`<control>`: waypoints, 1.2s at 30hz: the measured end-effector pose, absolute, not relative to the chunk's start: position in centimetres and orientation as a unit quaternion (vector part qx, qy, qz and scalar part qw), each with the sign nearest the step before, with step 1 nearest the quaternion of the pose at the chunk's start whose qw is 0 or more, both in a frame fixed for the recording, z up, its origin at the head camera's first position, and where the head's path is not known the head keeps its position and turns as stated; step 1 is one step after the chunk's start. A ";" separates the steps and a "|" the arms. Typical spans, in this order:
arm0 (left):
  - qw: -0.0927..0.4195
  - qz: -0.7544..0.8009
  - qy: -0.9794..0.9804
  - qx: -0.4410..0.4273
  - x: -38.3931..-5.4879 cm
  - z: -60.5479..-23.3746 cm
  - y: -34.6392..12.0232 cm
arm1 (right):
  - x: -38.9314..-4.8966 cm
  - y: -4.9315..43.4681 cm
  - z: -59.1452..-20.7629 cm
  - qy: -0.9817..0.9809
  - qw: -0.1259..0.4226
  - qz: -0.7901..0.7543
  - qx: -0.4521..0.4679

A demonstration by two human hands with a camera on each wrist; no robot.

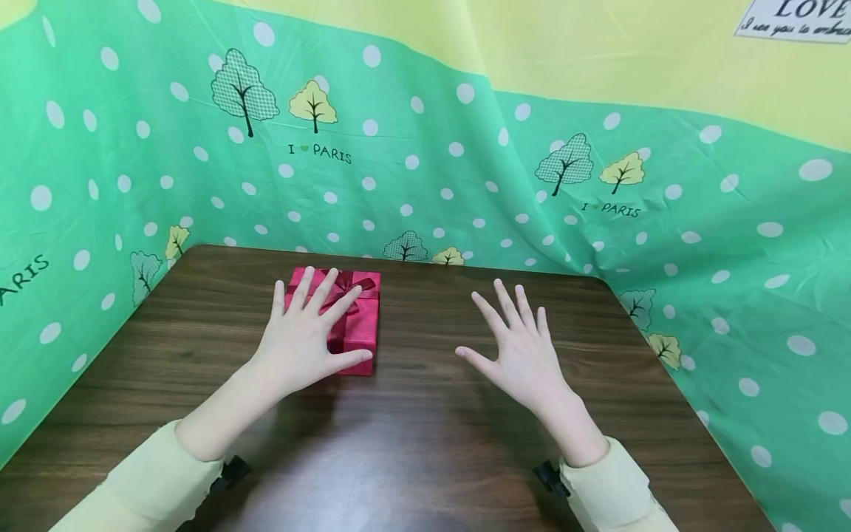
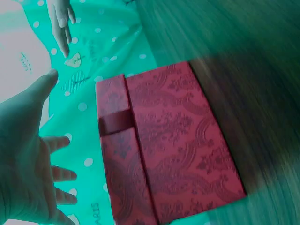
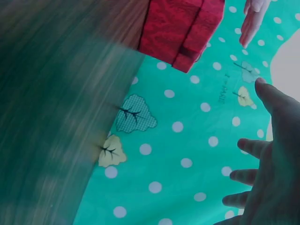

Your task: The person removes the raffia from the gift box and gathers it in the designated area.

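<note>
A red gift box [image 1: 359, 325] with a dark red ribbon and bow stands on the wooden table, left of the middle. My left hand [image 1: 295, 343], fingers spread, hovers over its near left part and hides some of the lid and bow. In the left wrist view, the box [image 2: 173, 140] shows a patterned side and a lid edge crossed by ribbon, with a gap between it and the left hand [image 2: 28, 154]. To the right, my right hand [image 1: 528, 362] is held above the table with fingers spread and nothing in it. The right wrist view shows the box [image 3: 173, 28] well away from the right hand [image 3: 267, 159].
The dark wooden table [image 1: 412, 428] has a green, dotted cloth [image 1: 399, 170] with printed trees hanging behind it and along both sides. A small black device [image 1: 229, 473] sits at the left cuff and another [image 1: 552, 479] at the right cuff.
</note>
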State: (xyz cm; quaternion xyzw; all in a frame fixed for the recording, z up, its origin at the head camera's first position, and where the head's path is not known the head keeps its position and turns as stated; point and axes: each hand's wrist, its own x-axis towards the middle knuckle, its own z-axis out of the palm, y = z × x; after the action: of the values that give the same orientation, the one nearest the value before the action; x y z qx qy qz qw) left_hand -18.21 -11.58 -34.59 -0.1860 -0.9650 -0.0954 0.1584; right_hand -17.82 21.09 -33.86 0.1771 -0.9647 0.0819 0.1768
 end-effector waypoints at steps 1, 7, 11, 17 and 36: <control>0.160 -0.095 -0.965 -0.187 -18.2 -34.5 -11.8 | -17.9 20.9 -33.7 -0.964 0.178 0.083 0.179; 0.172 -0.091 -0.962 -0.190 -18.3 -34.4 -13.4 | -18.2 19.7 -33.1 -0.958 0.185 0.106 0.192; 0.178 -0.093 -0.962 -0.184 -18.5 -34.5 -14.6 | -18.4 18.8 -32.8 -0.954 0.188 0.118 0.201; 0.184 -0.104 -0.961 -0.181 -18.7 -34.5 -16.2 | -18.8 17.4 -32.7 -0.950 0.188 0.125 0.216; 0.161 -0.149 -0.955 -0.202 -20.3 -36.6 -20.6 | -19.9 12.6 -34.4 -0.937 0.164 0.154 0.267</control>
State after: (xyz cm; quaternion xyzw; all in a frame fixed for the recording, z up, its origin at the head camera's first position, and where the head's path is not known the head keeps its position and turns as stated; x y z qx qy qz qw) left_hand -20.32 -20.57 -36.64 -0.2018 -0.9546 -0.1485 0.1608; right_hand -19.87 12.59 -34.37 0.2674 -0.9370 0.1538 0.1642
